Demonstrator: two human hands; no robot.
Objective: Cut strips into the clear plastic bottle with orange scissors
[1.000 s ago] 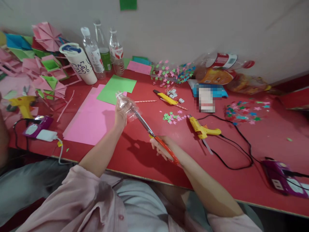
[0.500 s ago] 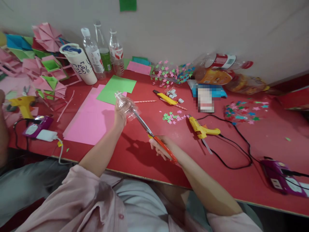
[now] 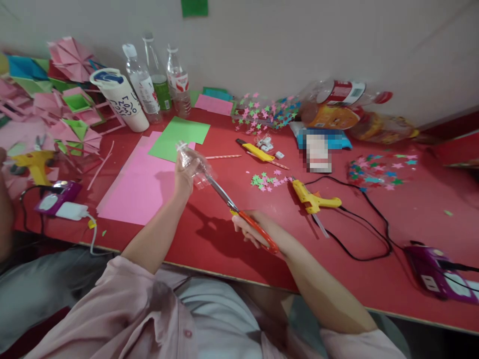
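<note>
My left hand (image 3: 185, 173) is wrapped round a clear plastic bottle piece (image 3: 201, 174), held over the right edge of the pink paper (image 3: 134, 187). A green sheet (image 3: 179, 137) lies partly over that paper. In my right hand (image 3: 249, 230) are large scissors (image 3: 258, 231) with red handles. Their metal blades point up and left, with the tips at the cut end of the plastic; whether the blades are apart there is too small to tell.
Right of my hands lie star cutouts (image 3: 266, 180), a yellow cutter (image 3: 258, 151) and a corded yellow glue gun (image 3: 316, 199). Bottles (image 3: 179, 85) and a white tumbler (image 3: 125, 103) stand behind. Paper models (image 3: 77, 99) and another person's arm (image 3: 4, 214) are at left.
The view has shifted very slightly. My left hand and the plastic piece are a touch further left, and the scissors' handles have moved slightly right.
</note>
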